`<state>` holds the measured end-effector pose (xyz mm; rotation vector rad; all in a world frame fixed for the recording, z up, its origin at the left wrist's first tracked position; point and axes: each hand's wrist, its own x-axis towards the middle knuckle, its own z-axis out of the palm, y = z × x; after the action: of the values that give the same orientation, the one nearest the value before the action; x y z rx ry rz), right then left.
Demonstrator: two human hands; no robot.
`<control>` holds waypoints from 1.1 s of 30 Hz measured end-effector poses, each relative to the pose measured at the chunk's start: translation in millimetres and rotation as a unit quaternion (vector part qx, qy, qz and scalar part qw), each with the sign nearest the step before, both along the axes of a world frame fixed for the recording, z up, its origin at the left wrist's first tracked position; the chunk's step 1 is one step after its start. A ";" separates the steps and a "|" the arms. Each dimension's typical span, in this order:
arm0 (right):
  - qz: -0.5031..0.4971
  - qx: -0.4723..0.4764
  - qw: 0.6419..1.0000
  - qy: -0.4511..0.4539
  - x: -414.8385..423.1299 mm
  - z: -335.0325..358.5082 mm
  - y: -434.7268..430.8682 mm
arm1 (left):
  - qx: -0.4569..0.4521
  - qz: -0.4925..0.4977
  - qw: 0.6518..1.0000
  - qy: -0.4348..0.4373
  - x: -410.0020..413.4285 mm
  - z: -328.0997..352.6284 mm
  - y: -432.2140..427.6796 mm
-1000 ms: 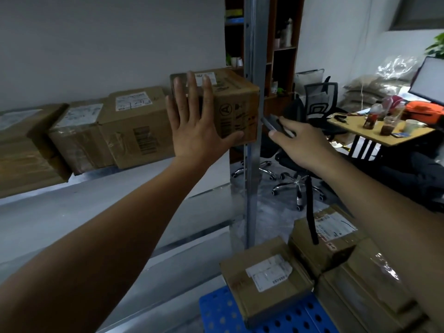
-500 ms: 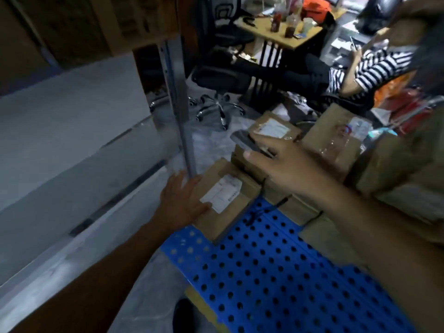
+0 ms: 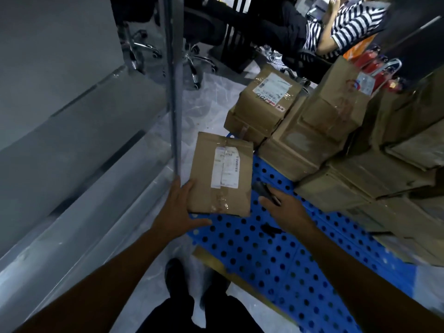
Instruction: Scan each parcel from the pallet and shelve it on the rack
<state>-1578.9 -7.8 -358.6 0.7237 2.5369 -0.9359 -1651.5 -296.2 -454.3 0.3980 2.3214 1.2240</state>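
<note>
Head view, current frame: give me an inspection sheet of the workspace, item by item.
Surface: blue perforated pallet on a plastic-sheeted floor.
Job's things: flat parcel, label up, on the pallet's left corner; stacked parcels at the far right; rack post just left of the flat parcel.
Clutter: cardboard strip along the pallet's near edge.
Grips: left hand touches the flat parcel's near left corner, fingers straight; right hand holds a dark scanner beside that parcel.
Cables: nothing seen for sure; a dark shape lies under the right wrist, cannot tell what.
Surroundings: seated person in a striped top, office chair base, red extinguishers.
</note>
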 end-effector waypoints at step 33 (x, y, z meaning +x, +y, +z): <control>0.508 0.067 0.858 0.029 107.3 -14.3 -75.1 | -0.070 0.403 0.897 0.166 338.6 -2.1 -32.7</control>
<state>-1471.6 -83.0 -372.9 -0.6266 2.4867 -0.3864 -1312.9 -328.8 -456.4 -0.5157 2.9834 1.3891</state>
